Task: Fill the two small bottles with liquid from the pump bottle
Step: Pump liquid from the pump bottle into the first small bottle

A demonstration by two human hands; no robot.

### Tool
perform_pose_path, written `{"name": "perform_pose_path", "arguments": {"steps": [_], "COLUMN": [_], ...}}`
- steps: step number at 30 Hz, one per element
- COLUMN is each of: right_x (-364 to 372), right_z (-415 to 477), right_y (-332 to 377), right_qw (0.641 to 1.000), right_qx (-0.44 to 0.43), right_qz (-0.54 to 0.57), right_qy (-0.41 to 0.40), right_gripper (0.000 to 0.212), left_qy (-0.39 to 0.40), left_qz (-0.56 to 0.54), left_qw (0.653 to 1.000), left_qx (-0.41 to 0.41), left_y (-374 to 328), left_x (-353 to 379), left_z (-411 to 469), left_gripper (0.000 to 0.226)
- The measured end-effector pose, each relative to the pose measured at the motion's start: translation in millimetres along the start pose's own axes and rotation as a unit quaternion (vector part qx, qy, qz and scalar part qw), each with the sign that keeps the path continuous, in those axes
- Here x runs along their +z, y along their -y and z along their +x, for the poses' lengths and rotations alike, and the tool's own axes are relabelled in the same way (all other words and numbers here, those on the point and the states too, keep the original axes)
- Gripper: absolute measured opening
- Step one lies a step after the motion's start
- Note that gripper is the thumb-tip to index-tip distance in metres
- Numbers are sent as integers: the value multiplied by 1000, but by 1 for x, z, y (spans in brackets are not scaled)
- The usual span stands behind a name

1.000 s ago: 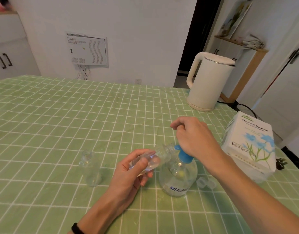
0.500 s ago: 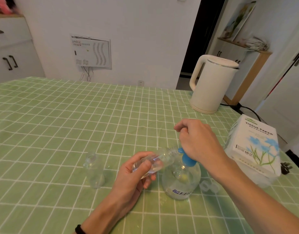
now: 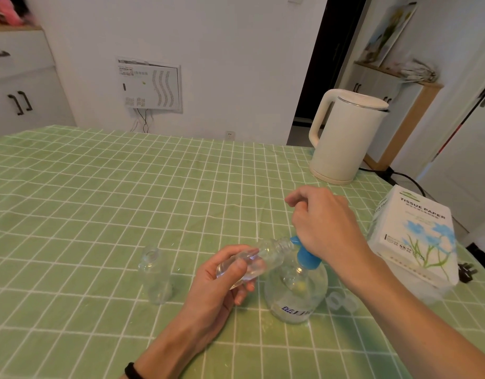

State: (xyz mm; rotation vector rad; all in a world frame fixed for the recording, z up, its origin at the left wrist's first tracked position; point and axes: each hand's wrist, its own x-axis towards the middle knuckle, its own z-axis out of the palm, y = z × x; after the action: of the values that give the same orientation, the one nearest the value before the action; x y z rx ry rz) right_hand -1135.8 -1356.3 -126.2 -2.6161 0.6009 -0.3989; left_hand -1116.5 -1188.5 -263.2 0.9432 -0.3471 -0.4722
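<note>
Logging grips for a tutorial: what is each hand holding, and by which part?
Left hand: a small bottle, tilted, held by its base end. Right hand: the pump bottle, fingers curled over its blue pump head.

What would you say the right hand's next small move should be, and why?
Probably press the blue pump down with the right hand: the left hand holds the small bottle tilted, its mouth against the spout, so a stroke should land inside.

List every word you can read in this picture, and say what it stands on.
"TISSUE PAPER": on the tissue box.
Smaller print on the same box: too small to read.
Pump bottle label: blue characters, too blurred to read.
Wall panel: print too small to read.
</note>
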Motion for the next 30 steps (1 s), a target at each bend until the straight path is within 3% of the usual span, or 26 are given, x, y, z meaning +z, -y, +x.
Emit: {"name": "perform_pose_path", "arguments": {"steps": [30], "right_x": [-4], "right_z": [3], "right_y": [-4], "right_qw": [1000], "right_qx": [4], "right_qz": [-5], "right_qy": [15], "right_gripper": [36], "left_qy": [-5], "left_qz": [1], "left_qw": [1000], "left_qx": [-5], "left_y": [1], "left_x": [-1], "left_z": [0], "left_gripper": [58]}}
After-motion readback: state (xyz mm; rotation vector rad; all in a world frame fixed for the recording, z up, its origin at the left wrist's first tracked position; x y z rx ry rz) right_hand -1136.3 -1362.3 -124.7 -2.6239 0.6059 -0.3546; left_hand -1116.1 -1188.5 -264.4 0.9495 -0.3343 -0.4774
